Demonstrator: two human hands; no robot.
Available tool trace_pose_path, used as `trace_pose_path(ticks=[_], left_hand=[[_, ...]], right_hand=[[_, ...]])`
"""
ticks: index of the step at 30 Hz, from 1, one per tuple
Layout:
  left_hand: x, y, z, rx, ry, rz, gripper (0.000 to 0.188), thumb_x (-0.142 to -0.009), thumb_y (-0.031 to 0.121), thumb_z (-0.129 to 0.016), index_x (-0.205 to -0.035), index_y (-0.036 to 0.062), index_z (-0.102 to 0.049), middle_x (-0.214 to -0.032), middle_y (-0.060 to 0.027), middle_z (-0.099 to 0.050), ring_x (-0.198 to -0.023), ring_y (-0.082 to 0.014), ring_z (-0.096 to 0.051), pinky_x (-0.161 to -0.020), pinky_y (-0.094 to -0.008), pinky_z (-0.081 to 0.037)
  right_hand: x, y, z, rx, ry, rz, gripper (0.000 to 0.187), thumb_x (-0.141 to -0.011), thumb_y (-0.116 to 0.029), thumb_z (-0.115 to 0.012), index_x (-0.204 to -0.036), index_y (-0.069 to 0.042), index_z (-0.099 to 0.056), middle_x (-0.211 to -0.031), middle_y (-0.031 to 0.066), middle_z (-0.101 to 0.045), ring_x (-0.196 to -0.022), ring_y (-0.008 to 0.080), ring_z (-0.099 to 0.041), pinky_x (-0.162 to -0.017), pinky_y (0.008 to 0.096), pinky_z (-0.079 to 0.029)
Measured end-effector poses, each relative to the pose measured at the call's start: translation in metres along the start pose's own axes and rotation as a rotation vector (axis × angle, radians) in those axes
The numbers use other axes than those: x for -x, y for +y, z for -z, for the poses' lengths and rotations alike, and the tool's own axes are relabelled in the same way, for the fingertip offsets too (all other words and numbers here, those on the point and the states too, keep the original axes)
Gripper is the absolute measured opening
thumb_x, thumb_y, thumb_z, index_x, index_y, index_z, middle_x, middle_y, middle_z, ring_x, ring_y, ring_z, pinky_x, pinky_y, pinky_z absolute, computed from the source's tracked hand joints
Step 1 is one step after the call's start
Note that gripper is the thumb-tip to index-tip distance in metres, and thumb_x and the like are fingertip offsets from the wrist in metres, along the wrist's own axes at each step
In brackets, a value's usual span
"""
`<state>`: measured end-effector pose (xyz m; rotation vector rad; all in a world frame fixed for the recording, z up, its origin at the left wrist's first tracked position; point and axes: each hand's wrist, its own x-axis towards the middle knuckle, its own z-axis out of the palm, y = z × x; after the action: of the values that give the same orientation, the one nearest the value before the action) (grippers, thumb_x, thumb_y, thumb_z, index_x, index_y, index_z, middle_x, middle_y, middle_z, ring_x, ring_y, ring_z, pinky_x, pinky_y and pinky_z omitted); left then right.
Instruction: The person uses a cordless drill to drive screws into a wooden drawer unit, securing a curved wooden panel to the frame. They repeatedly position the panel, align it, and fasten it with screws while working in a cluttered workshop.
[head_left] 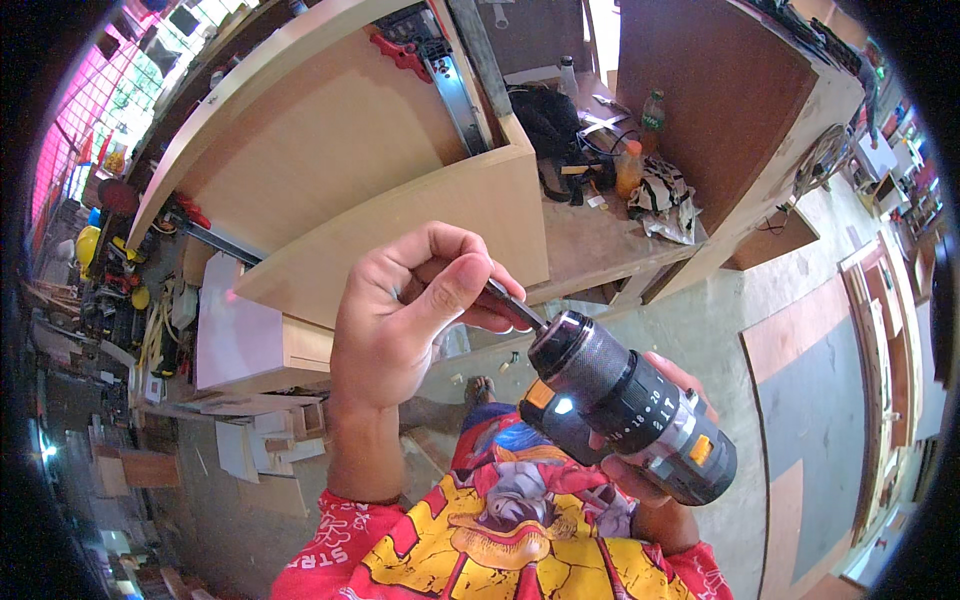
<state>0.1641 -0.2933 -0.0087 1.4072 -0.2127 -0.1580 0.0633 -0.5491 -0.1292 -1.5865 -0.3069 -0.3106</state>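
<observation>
My right hand [645, 480] is wrapped round a black cordless drill [640, 410] with orange parts, its small lamp lit. The drill's chuck tilts up and to the left, toward my other hand. Between the thumb and fingers of my left hand [415, 290] is a thin metal bit [517, 305], its lower end in the mouth of the chuck. Whether the jaws grip the bit cannot be told. Beyond my hands stands a pale wooden cabinet drawer box [420, 220] with a metal slide [455, 100] on its inner wall.
A bench [590, 255] behind holds bottles, a black cloth bag [545, 125] and a crumpled striped cloth [665, 195]. Wooden panels [820, 400] lie at the right. Offcuts [275, 440] are piled on the floor at the left, with tools [130, 300] further left.
</observation>
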Motion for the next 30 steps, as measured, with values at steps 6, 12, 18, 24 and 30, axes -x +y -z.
trace_pose_path(ticks=[6,12,18,24,30], left_hand=[[-0.016,-0.001,0.018,0.177,-0.049,-0.015,0.021,-0.107,0.021,-0.064,-0.106,0.0001,-0.068,-0.095,-0.0137,-0.075,-0.083,-0.0191,-0.075,-0.072,-0.0270,-0.062],[-0.040,-0.022,0.021,0.735,-0.270,0.003,0.026,-0.109,0.029,-0.059,-0.117,0.0050,-0.066,-0.102,-0.0064,-0.064,-0.089,-0.0136,-0.058,-0.076,-0.0243,-0.051],[-0.054,-0.027,0.015,0.869,-0.327,0.125,0.036,-0.110,0.033,-0.055,-0.130,0.0057,-0.066,-0.106,-0.0027,-0.062,-0.089,-0.0119,-0.051,-0.081,-0.0270,-0.049],[-0.049,-0.019,0.014,0.739,-0.195,0.156,0.040,-0.109,0.026,-0.059,-0.135,-0.0040,-0.058,-0.112,-0.0086,-0.069,-0.087,-0.0101,-0.065,-0.084,-0.0248,-0.056],[-0.048,0.035,0.067,-1.023,0.300,-0.888,0.044,-0.090,-0.001,-0.076,-0.132,0.0017,-0.064,-0.128,-0.0106,-0.069,-0.116,-0.0222,-0.065,-0.101,-0.0340,-0.050]], right_hand=[[-0.014,-0.034,-0.034,-0.005,0.003,-0.069,0.097,-0.070,-0.028,-0.097,-0.147,0.005,-0.047,-0.119,0.0131,-0.071,-0.103,0.0226,-0.073,-0.098,0.0349,-0.054],[-0.031,-0.027,-0.074,0.113,0.079,0.144,0.091,-0.074,-0.021,-0.097,-0.149,-0.005,-0.050,-0.121,0.0170,-0.075,-0.104,0.0248,-0.075,-0.093,0.0356,-0.058],[-0.028,0.001,-0.085,0.032,0.075,0.119,0.090,-0.085,-0.006,-0.079,-0.157,0.002,-0.027,-0.120,0.0139,-0.068,-0.092,0.0180,-0.075,-0.083,0.0313,-0.059],[-0.033,0.008,-0.092,-0.051,0.088,0.082,0.089,-0.087,0.001,-0.074,-0.160,-0.001,-0.024,-0.116,0.0148,-0.069,-0.087,0.0193,-0.074,-0.077,0.0311,-0.060],[-0.026,0.013,-0.087,-0.140,0.137,0.041,0.085,-0.088,0.003,-0.074,-0.159,-0.004,-0.028,-0.113,0.0187,-0.069,-0.085,0.0226,-0.074,-0.072,0.0323,-0.062]])
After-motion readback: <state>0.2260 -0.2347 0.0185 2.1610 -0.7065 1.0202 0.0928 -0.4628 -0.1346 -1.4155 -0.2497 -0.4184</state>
